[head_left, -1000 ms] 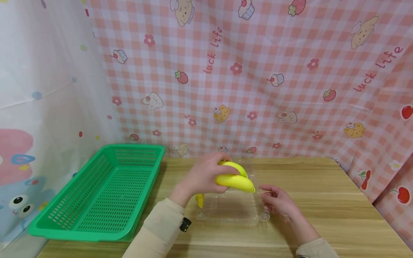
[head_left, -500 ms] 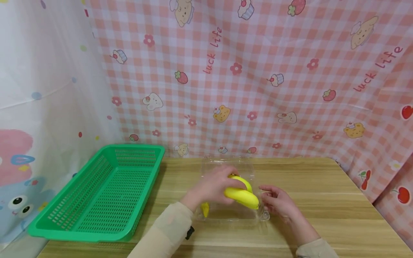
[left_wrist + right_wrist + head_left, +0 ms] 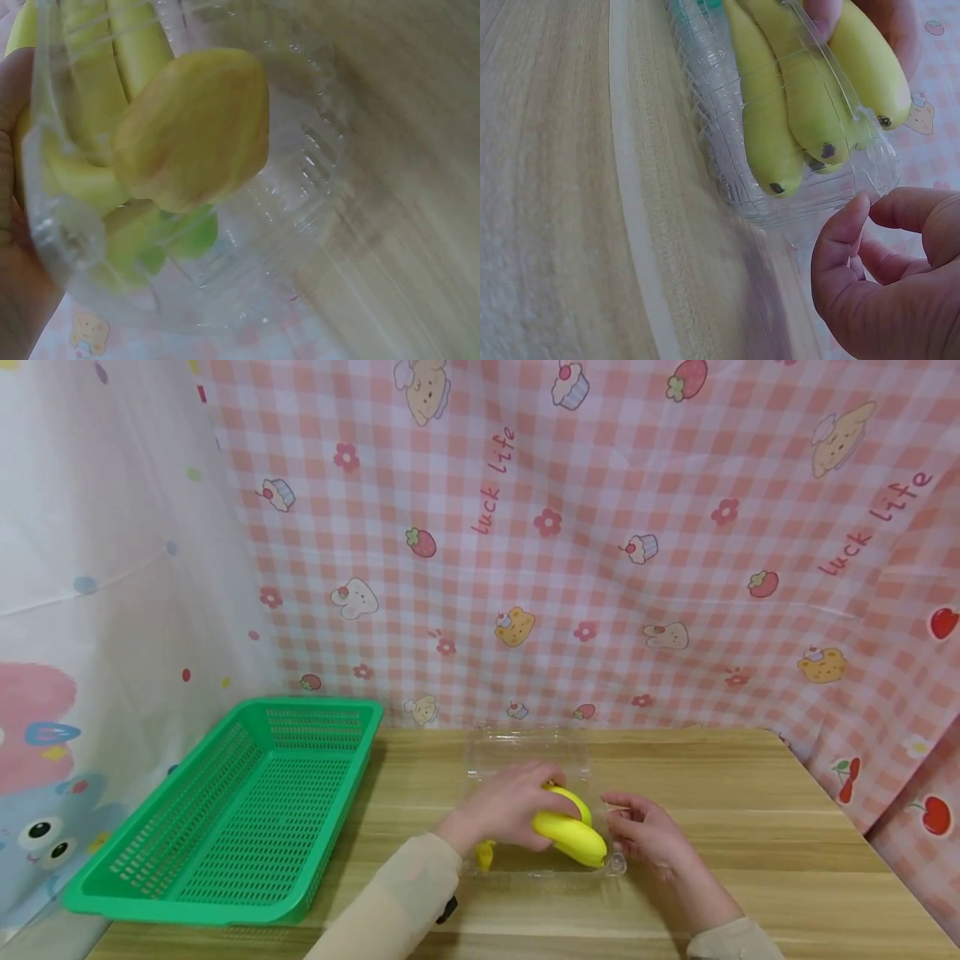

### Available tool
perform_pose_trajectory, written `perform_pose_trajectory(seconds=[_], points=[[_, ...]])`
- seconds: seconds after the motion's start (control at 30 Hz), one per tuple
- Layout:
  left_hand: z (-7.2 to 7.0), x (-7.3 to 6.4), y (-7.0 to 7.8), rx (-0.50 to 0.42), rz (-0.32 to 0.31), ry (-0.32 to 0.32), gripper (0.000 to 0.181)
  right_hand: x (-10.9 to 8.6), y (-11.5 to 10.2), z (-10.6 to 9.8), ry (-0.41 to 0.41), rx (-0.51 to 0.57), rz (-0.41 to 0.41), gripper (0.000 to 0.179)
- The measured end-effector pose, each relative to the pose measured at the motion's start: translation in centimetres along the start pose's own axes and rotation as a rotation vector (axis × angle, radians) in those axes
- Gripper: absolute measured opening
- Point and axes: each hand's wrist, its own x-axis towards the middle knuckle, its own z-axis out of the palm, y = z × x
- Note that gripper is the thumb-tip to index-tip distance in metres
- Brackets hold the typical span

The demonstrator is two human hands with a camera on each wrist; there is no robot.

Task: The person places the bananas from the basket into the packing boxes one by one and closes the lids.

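Note:
A bunch of yellow bananas (image 3: 573, 841) is gripped from above by my left hand (image 3: 517, 806). Its thick stem end (image 3: 195, 131) fills much of the left wrist view. The bunch is down in the base of a clear plastic clamshell box (image 3: 709, 139), several dark-tipped bananas (image 3: 769, 142) showing through its wall. Behind the hand, the clear lid (image 3: 528, 747) is folded back. My right hand (image 3: 648, 831) is at the box's right edge, thumb and forefinger pinching the rim near a corner tab (image 3: 881, 165). The left fingertips are partly hidden behind the bananas.
A large green perforated basket (image 3: 258, 810) stands on the wooden table (image 3: 750, 852), left of the box. A pink checked curtain (image 3: 600, 568) hangs along the table's back edge, and a white patterned one (image 3: 127, 568) hangs at left.
My left hand has lowered the bananas toward the front right, from above the box down into its base. The right hand has stayed at the box's edge.

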Motion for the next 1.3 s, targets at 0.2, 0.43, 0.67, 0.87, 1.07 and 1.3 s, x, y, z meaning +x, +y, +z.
perform_pose_trajectory(seconds=[0.2,0.43,0.67,0.87,1.07,1.3], points=[[0.4,-0.1,-0.1,0.003,-0.005,-0.009,0.047,0.1,0.1,0.0,0.002,0.0,-0.002,0.047],[0.8,-0.3,-0.3,-0.034,-0.015,-0.027,0.045,0.0,-0.1,0.1,0.004,-0.002,0.003,0.048],[0.8,-0.5,-0.2,-0.051,-0.05,-0.053,0.045,0.0,-0.1,0.2,0.013,0.005,-0.001,0.048],[0.7,-0.8,0.0,-0.057,-0.065,-0.052,0.046,0.0,0.0,0.2,0.018,0.005,0.002,0.048],[0.6,-1.1,-0.1,-0.071,-0.049,-0.001,0.047,-0.1,0.1,0.2,0.017,0.003,-0.004,0.049],[0.4,-2.0,0.2,-0.106,-0.041,0.075,0.043,-0.2,0.0,0.2,0.032,-0.014,-0.002,0.048]])
